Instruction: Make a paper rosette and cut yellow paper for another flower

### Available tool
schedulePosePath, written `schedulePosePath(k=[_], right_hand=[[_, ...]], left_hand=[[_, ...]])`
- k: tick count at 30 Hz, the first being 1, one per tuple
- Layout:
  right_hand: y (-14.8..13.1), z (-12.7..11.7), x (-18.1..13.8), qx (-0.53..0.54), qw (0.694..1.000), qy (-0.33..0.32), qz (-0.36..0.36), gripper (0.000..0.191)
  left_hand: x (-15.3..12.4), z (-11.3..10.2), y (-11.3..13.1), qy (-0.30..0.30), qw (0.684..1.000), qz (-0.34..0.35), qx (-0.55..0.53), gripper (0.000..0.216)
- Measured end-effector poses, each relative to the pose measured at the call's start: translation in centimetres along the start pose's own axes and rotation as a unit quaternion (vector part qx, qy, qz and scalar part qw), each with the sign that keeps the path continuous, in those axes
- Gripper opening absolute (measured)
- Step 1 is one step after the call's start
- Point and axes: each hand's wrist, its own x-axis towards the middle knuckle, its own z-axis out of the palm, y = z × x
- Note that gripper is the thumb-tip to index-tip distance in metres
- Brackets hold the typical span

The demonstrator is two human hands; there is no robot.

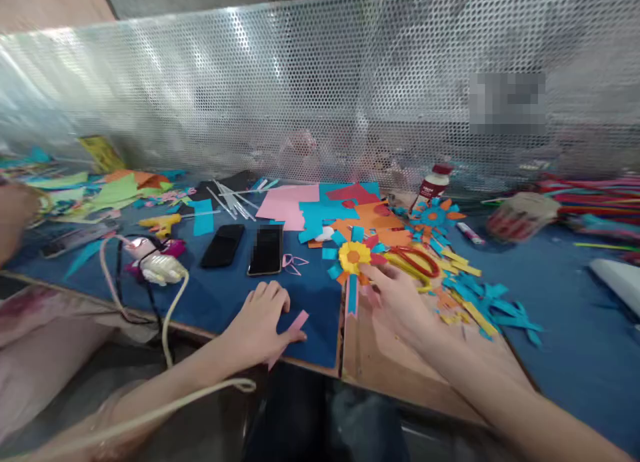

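My left hand (263,319) rests near the front edge of the blue tabletop, fingers curled, with a pink paper strip (300,320) passing under its thumb. At the centre right, my right hand (395,299) pinches the edge of a paper flower (353,256). That flower has a yellow middle with an orange centre, and blue, orange and red petals around it. Below it lies a narrow blue-and-pink paper strip (353,295); whether they are joined I cannot tell. Some pink paper shows by my right fingers. Orange-handled scissors (417,261) lie just beyond that hand.
Two phones (223,246) lie left of centre, near a yellow glue gun (161,224) and a corded plug cluster (157,265). Coloured sheets (287,205) and a bottle (433,185) stand before a perforated metal screen (320,95). Blue paper scraps (500,305) lie right. Another person's hand (15,215) is far left.
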Motion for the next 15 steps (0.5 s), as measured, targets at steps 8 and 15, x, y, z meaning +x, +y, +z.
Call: schedulePosePath(k=[8, 15], right_hand=[[0.2, -0.4, -0.2, -0.035, 0.999, 0.004, -0.018, 0.018], [-0.5, -0.2, -0.8, -0.097, 0.994, 0.011, -0.052, 0.018]], left_hand=[[-1.3, 0.8, -0.5, 0.007, 0.998, -0.006, -0.056, 0.036], [-2.0, 1.3, -0.2, 0.013, 0.998, -0.006, -0.066, 0.022]])
